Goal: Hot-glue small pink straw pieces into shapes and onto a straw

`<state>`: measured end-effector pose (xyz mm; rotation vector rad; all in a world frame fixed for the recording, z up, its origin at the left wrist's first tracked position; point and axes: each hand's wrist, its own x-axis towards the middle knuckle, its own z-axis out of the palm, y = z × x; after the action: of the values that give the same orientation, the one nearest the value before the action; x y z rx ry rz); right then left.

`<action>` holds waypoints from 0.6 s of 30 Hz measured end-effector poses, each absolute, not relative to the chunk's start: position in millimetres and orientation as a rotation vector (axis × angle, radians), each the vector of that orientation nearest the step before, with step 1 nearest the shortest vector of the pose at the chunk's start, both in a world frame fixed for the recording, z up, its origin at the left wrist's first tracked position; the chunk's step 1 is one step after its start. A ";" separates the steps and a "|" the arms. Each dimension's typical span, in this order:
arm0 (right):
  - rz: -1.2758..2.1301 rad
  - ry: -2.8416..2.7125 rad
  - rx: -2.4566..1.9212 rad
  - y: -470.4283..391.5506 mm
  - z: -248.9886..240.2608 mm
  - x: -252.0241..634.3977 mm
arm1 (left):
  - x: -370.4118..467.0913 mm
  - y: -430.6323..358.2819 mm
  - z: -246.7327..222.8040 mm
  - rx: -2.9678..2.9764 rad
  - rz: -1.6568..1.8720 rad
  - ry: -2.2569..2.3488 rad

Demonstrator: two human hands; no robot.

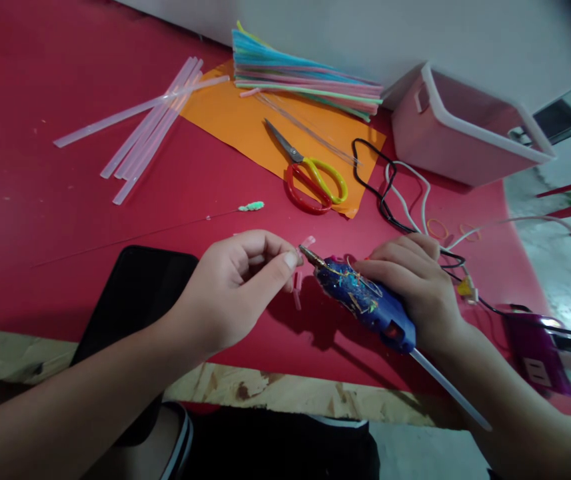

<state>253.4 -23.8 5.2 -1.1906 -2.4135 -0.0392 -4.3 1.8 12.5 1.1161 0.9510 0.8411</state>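
My right hand [415, 287] is wrapped round a blue glue gun [360, 293], with a clear glue stick [450, 389] sticking out of its back end. The gun's metal nozzle points left at the fingertips of my left hand [250, 283]. Those fingers are pinched on a small pink piece [308, 243], partly hidden by the thumb. Another short pink strip [298, 290] shows just below the fingertips. A thin wire with a green fuzzy tip [251, 207] lies on the red table [165, 180] beyond my left hand.
Scissors [310, 177] lie on orange paper [235, 127], near pipe cleaners [305, 73]. Glue sticks [155, 127] are at the back left. A pink bin [465, 127] and cables [385, 200] are at the right, with a purple power strip [535, 353]. A black phone [130, 300] lies under my left forearm.
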 end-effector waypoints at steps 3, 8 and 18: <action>-0.044 -2.407 -1.213 -24.1 5.0 253.0 | -4.6 2.0 12.4 1.130 0.834 0.966; -0.066 -2.425 -1.210 -23.6 4.9 253.4 | -4.1 3.0 12.2 1.113 0.848 0.954; -0.074 -2.437 -1.194 -23.6 5.6 253.7 | -4.5 1.7 12.1 1.097 0.845 0.945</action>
<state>253.7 -23.6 5.6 -1.1936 -2.4371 -0.0744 -4.5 1.7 12.1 1.0969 0.9452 0.8453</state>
